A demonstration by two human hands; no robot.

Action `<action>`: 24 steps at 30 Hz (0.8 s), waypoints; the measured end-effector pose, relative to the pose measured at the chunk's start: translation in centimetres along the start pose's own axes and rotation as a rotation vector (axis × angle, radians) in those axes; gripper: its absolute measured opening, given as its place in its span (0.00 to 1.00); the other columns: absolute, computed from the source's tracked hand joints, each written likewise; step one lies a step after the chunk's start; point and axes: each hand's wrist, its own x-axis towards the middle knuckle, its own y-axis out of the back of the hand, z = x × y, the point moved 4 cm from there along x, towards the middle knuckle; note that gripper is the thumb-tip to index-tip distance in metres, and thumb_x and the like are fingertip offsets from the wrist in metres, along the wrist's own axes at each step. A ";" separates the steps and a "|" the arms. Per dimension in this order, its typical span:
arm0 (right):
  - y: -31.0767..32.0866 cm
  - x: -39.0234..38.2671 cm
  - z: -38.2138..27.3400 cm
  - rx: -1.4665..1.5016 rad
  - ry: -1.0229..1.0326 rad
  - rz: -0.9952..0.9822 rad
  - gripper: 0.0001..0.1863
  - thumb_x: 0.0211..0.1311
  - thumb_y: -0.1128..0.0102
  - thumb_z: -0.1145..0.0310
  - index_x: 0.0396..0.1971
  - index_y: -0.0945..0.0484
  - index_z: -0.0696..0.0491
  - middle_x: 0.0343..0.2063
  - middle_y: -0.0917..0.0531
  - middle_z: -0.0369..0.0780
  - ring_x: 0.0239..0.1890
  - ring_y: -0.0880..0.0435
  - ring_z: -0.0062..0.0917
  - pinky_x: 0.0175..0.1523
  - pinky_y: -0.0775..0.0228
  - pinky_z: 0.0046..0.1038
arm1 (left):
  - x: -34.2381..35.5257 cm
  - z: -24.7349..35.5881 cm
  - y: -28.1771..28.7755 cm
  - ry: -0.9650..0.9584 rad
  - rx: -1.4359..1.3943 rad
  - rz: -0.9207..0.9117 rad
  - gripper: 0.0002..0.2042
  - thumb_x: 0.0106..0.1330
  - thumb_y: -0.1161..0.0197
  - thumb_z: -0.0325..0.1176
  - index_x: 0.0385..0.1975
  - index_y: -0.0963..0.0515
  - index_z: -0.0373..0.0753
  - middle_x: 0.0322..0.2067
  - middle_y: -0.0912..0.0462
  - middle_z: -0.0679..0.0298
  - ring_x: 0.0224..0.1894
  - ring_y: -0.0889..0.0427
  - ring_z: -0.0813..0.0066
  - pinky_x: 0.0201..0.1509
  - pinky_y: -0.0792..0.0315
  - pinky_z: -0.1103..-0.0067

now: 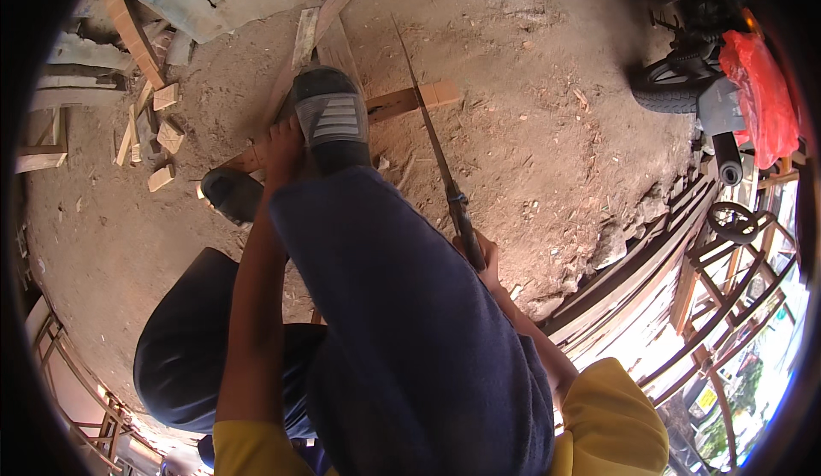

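Note:
My right hand [484, 256] is wrapped round the dark handle of a handsaw [434, 144], which shows nearly edge-on. Its long, tapering blade points away from me and crosses a brown wooden plank [395, 105] near the right end. My left hand [286, 141] grips the plank further left, beside my raised shoe [332, 117], its fingers partly hidden. That black and grey shoe presses on the plank's middle. The other shoe [233, 194] is at the plank's left end.
More boards [335, 44] lie beyond the shoe. Several offcuts [169, 136] are scattered at the left on the dirt floor [547, 134]. A motorbike wheel [671, 85] and a red plastic bag [757, 95] are at the right. Stacked timber [633, 258] lies along the right side.

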 end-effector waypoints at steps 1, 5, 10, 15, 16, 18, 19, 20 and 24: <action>0.1 -1.0 1.0 0.032 0.039 -0.004 0.06 0.61 0.46 0.72 0.28 0.27 0.59 0.17 0.28 0.36 0.20 0.29 0.16 0.25 0.37 0.23 | 0.2 -0.3 -0.8 -0.014 0.027 -0.006 0.19 0.59 0.46 0.31 0.50 0.38 0.36 0.45 0.28 0.51 0.50 0.30 0.52 0.56 0.37 0.60; -0.1 1.5 -1.8 0.071 -0.120 0.014 0.06 0.59 0.45 0.72 0.27 0.27 0.59 0.17 0.27 0.38 0.20 0.29 0.17 0.25 0.36 0.25 | -0.2 2.8 3.7 0.067 -0.060 -0.088 0.20 0.58 0.45 0.30 0.51 0.39 0.36 0.47 0.28 0.51 0.52 0.30 0.51 0.57 0.37 0.61; -1.9 6.2 -5.4 -0.012 0.001 0.007 0.11 0.62 0.44 0.68 0.22 0.31 0.57 0.16 0.33 0.30 0.21 0.37 0.12 0.25 0.44 0.23 | 0.7 2.3 4.2 0.170 -0.187 -0.193 0.21 0.57 0.44 0.28 0.51 0.39 0.35 0.47 0.27 0.50 0.52 0.31 0.49 0.57 0.38 0.59; 2.0 1.6 -5.8 -0.031 -0.067 -0.036 0.10 0.61 0.45 0.68 0.23 0.29 0.57 0.17 0.32 0.30 0.22 0.37 0.12 0.26 0.43 0.22 | 0.8 2.9 4.8 0.098 -0.184 -0.209 0.19 0.56 0.45 0.27 0.49 0.38 0.36 0.46 0.27 0.51 0.53 0.30 0.51 0.58 0.39 0.58; 2.8 0.1 -6.6 -0.026 -0.071 -0.029 0.10 0.61 0.45 0.68 0.24 0.28 0.58 0.17 0.31 0.30 0.22 0.36 0.12 0.26 0.43 0.22 | 0.6 2.7 5.0 0.102 -0.176 -0.217 0.19 0.56 0.45 0.27 0.49 0.37 0.36 0.46 0.26 0.51 0.53 0.30 0.51 0.58 0.39 0.58; 3.3 -0.6 -8.6 -0.045 -0.087 -0.029 0.10 0.61 0.44 0.68 0.26 0.27 0.58 0.17 0.31 0.31 0.22 0.36 0.13 0.27 0.42 0.22 | 0.4 1.5 3.8 0.136 -0.139 -0.213 0.19 0.56 0.44 0.27 0.48 0.37 0.36 0.46 0.26 0.51 0.53 0.30 0.52 0.59 0.40 0.59; 3.3 -0.2 -9.9 -0.074 -0.099 -0.029 0.10 0.61 0.44 0.67 0.27 0.27 0.59 0.18 0.30 0.31 0.22 0.35 0.13 0.27 0.42 0.22 | 0.4 1.3 2.9 0.160 -0.119 -0.202 0.19 0.56 0.44 0.27 0.48 0.37 0.36 0.45 0.26 0.51 0.53 0.30 0.53 0.59 0.40 0.60; 3.2 0.5 -10.4 -0.097 -0.110 -0.029 0.10 0.61 0.44 0.67 0.27 0.26 0.59 0.18 0.30 0.31 0.23 0.35 0.13 0.27 0.42 0.22 | 0.4 2.0 3.4 0.144 -0.133 -0.148 0.19 0.56 0.44 0.27 0.48 0.36 0.36 0.45 0.26 0.51 0.53 0.30 0.53 0.59 0.40 0.60; 1.7 6.2 -10.6 -0.043 -0.195 -0.034 0.11 0.60 0.44 0.65 0.28 0.26 0.59 0.18 0.30 0.31 0.23 0.35 0.13 0.28 0.41 0.22 | 0.5 2.5 2.8 0.142 -0.051 -0.136 0.18 0.57 0.44 0.29 0.48 0.36 0.37 0.45 0.26 0.52 0.54 0.30 0.54 0.60 0.40 0.61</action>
